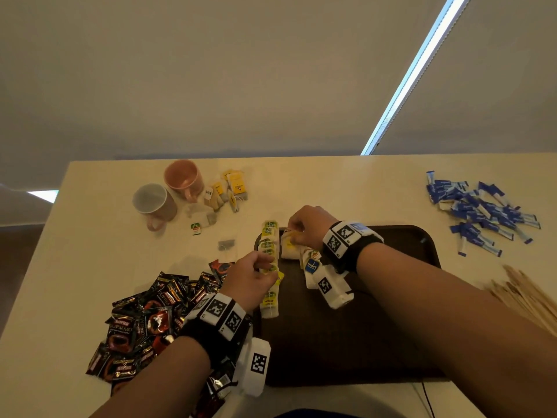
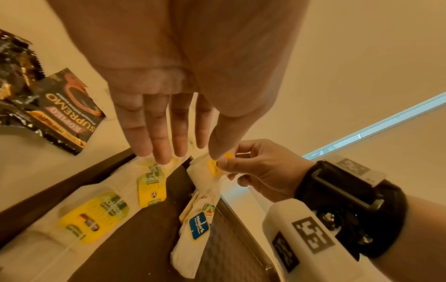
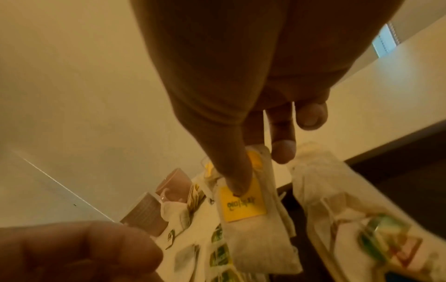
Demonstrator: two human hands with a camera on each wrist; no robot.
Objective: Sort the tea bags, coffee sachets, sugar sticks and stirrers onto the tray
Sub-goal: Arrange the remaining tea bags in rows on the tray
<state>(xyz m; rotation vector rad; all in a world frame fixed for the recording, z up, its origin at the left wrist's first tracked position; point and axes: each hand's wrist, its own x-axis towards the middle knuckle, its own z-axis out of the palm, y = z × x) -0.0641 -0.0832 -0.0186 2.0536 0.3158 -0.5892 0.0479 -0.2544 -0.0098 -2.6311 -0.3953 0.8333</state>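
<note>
While the tray holds only tea bags so far, the sort looks early: one row of green-tagged bags runs along its left edge, and a second row is starting just right of it. Right hand pinches a yellow-tagged bag between thumb and forefinger at the far end of that second row, other fingers loosely curled. Left hand sits over the first row; in its wrist view the fingers are nearly straight, tips on or just above the bags, and I can't tell whether they grip anything. Left to do, as I judge it: loose tea bags on the table by the two mugs, the coffee sachets piled near left, the sugar sticks far right, the stirrers at the right edge. None of those three are on the tray. Hidden: the forearms cover the near part of the tray, the stirrers are cut off by the frame, the right wrist view is blurred, and most tag text is unreadable.
</note>
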